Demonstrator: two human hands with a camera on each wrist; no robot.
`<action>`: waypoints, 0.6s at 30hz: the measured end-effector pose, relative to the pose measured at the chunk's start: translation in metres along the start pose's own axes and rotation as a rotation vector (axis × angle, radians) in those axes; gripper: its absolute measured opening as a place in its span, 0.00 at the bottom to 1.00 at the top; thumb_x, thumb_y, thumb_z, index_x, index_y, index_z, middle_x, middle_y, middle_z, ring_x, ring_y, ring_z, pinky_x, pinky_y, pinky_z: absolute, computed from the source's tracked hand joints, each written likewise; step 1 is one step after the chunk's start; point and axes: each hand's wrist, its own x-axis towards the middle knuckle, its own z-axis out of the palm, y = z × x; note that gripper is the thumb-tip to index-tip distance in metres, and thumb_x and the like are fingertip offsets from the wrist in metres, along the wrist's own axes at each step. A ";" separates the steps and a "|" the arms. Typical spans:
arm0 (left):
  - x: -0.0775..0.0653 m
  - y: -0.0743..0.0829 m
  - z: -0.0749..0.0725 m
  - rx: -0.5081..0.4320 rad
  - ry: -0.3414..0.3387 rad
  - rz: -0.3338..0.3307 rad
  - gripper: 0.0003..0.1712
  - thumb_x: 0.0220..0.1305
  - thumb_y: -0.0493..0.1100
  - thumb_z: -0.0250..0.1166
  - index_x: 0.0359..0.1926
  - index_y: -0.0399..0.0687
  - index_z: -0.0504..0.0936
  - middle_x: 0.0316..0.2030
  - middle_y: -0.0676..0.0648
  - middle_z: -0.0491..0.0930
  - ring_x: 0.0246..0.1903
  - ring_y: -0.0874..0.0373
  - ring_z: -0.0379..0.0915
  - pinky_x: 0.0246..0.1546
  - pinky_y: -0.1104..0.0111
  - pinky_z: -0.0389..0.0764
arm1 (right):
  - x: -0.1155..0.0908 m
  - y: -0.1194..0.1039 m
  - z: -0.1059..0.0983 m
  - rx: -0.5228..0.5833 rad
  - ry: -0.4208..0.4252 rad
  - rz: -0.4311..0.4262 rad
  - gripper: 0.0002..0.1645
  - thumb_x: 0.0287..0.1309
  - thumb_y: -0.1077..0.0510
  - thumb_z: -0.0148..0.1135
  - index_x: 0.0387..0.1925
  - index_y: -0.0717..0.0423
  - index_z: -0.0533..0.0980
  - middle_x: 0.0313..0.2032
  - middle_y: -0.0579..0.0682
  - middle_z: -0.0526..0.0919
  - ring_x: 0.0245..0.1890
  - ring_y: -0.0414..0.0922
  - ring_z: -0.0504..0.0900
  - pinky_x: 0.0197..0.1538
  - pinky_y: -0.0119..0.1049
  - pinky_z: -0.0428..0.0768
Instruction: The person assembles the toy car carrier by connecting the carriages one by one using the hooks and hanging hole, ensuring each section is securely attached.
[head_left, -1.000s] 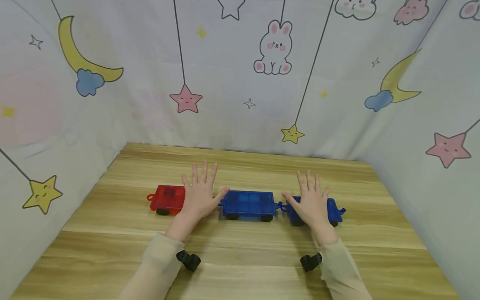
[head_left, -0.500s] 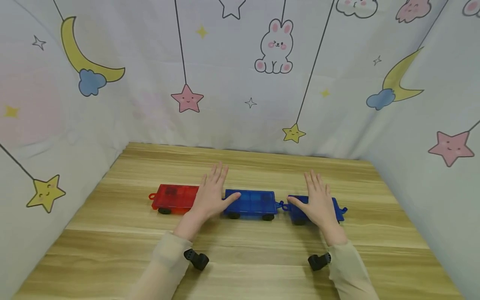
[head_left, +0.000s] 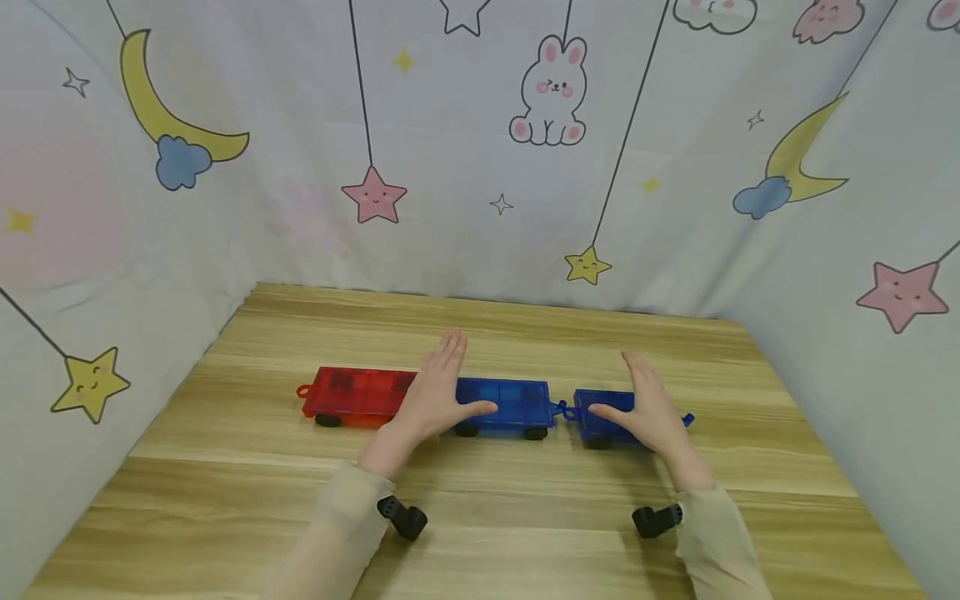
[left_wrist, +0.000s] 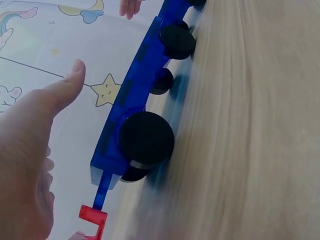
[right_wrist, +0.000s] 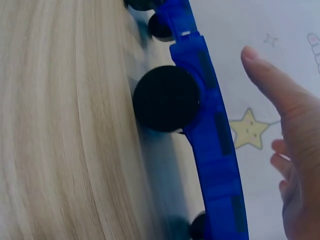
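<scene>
A red toy train car (head_left: 352, 393), a middle blue toy train car (head_left: 513, 400) and a right blue toy train car (head_left: 596, 429) stand in a row on their black wheels. My left hand (head_left: 433, 392) is held over the joint between red and middle blue, fingers straight and thumb spread; it hides that joint in the head view. In the left wrist view a red coupler (left_wrist: 95, 215) meets the blue car's bar (left_wrist: 103, 190). Above the right blue car, my right hand (head_left: 648, 408) holds nothing, thumb apart from its fingers. The right wrist view shows a gap between thumb and blue car body (right_wrist: 215, 135).
The cars are on a wood-grain table (head_left: 495, 508). Behind it hangs a white cloth (head_left: 465, 250) printed with stars, moons and a rabbit, which also covers both sides. Black wrist cameras (head_left: 405, 518) sit on the sleeves. A blue hook (head_left: 687, 420) sticks out at the row's right end.
Both hands have shifted right and turned more sideways, and their spread fingers have drawn together. More of the red car shows now. The cars keep their places on the table.
</scene>
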 end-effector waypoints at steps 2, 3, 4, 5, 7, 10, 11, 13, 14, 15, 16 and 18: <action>0.001 0.002 0.003 -0.060 -0.009 -0.006 0.65 0.52 0.67 0.70 0.78 0.45 0.44 0.77 0.43 0.46 0.77 0.46 0.41 0.73 0.45 0.53 | -0.001 0.003 -0.002 0.015 -0.019 -0.011 0.66 0.50 0.36 0.72 0.76 0.63 0.46 0.74 0.68 0.50 0.72 0.68 0.50 0.67 0.68 0.57; 0.001 0.004 0.004 -0.089 -0.014 -0.010 0.64 0.51 0.66 0.71 0.78 0.47 0.45 0.77 0.43 0.47 0.76 0.45 0.43 0.71 0.45 0.56 | -0.002 0.006 -0.003 0.023 -0.029 -0.017 0.66 0.49 0.37 0.73 0.76 0.63 0.47 0.74 0.68 0.50 0.72 0.68 0.50 0.67 0.68 0.57; 0.001 0.005 0.005 -0.117 -0.017 -0.014 0.64 0.51 0.65 0.72 0.78 0.47 0.46 0.77 0.44 0.49 0.76 0.45 0.45 0.70 0.44 0.58 | -0.003 0.007 -0.003 0.031 -0.038 -0.025 0.67 0.48 0.38 0.74 0.75 0.63 0.47 0.74 0.68 0.50 0.72 0.68 0.51 0.67 0.68 0.57; 0.001 0.006 0.006 -0.141 -0.018 -0.014 0.64 0.50 0.63 0.73 0.78 0.48 0.48 0.77 0.44 0.50 0.75 0.44 0.47 0.70 0.44 0.59 | -0.003 0.008 -0.004 0.042 -0.046 -0.033 0.67 0.47 0.39 0.74 0.75 0.63 0.48 0.73 0.69 0.51 0.72 0.68 0.51 0.67 0.68 0.57; 0.002 0.009 0.007 -0.174 -0.023 -0.012 0.63 0.49 0.62 0.75 0.77 0.47 0.50 0.76 0.43 0.52 0.74 0.44 0.49 0.69 0.44 0.61 | -0.004 0.012 -0.005 0.060 -0.066 -0.047 0.67 0.45 0.40 0.76 0.75 0.63 0.49 0.73 0.69 0.51 0.72 0.68 0.51 0.67 0.68 0.58; 0.004 0.014 0.008 -0.190 -0.030 -0.002 0.62 0.47 0.61 0.77 0.76 0.44 0.54 0.74 0.41 0.56 0.74 0.43 0.51 0.69 0.45 0.61 | -0.005 0.017 -0.007 0.082 -0.099 -0.066 0.68 0.42 0.42 0.78 0.75 0.62 0.50 0.73 0.69 0.51 0.71 0.69 0.52 0.65 0.70 0.59; 0.004 0.016 0.009 -0.193 -0.034 0.001 0.62 0.46 0.61 0.77 0.75 0.44 0.55 0.74 0.40 0.57 0.73 0.42 0.52 0.69 0.45 0.62 | -0.006 0.019 -0.008 0.087 -0.110 -0.070 0.68 0.41 0.42 0.79 0.75 0.61 0.50 0.73 0.69 0.52 0.71 0.69 0.52 0.65 0.70 0.60; 0.005 0.018 0.009 -0.192 -0.045 0.002 0.61 0.45 0.60 0.78 0.74 0.43 0.57 0.73 0.39 0.59 0.73 0.42 0.53 0.69 0.46 0.62 | -0.006 0.022 -0.008 0.092 -0.130 -0.078 0.68 0.39 0.42 0.80 0.75 0.61 0.52 0.73 0.69 0.53 0.71 0.69 0.53 0.64 0.70 0.61; 0.006 0.020 0.010 -0.188 -0.049 0.003 0.61 0.45 0.60 0.78 0.74 0.42 0.58 0.72 0.39 0.60 0.72 0.41 0.55 0.68 0.46 0.63 | -0.006 0.024 -0.009 0.093 -0.138 -0.083 0.68 0.38 0.42 0.81 0.74 0.61 0.53 0.72 0.69 0.54 0.71 0.69 0.54 0.64 0.70 0.61; 0.006 0.021 0.010 -0.183 -0.054 0.005 0.61 0.44 0.60 0.78 0.74 0.42 0.59 0.72 0.39 0.61 0.72 0.41 0.56 0.68 0.46 0.64 | -0.006 0.025 -0.009 0.090 -0.143 -0.090 0.68 0.37 0.43 0.81 0.74 0.62 0.54 0.72 0.69 0.55 0.70 0.69 0.55 0.63 0.71 0.61; 0.007 0.022 0.010 -0.179 -0.058 0.007 0.61 0.44 0.60 0.78 0.73 0.42 0.60 0.71 0.39 0.62 0.71 0.41 0.57 0.68 0.46 0.64 | -0.006 0.026 -0.010 0.088 -0.149 -0.099 0.68 0.36 0.43 0.82 0.73 0.63 0.55 0.71 0.68 0.57 0.70 0.69 0.56 0.63 0.70 0.62; 0.008 0.023 0.011 -0.169 -0.066 0.020 0.60 0.44 0.61 0.79 0.73 0.42 0.60 0.71 0.39 0.63 0.70 0.42 0.58 0.67 0.47 0.66 | -0.005 0.028 -0.010 0.076 -0.157 -0.122 0.67 0.34 0.43 0.82 0.72 0.64 0.58 0.70 0.69 0.60 0.69 0.69 0.58 0.63 0.70 0.62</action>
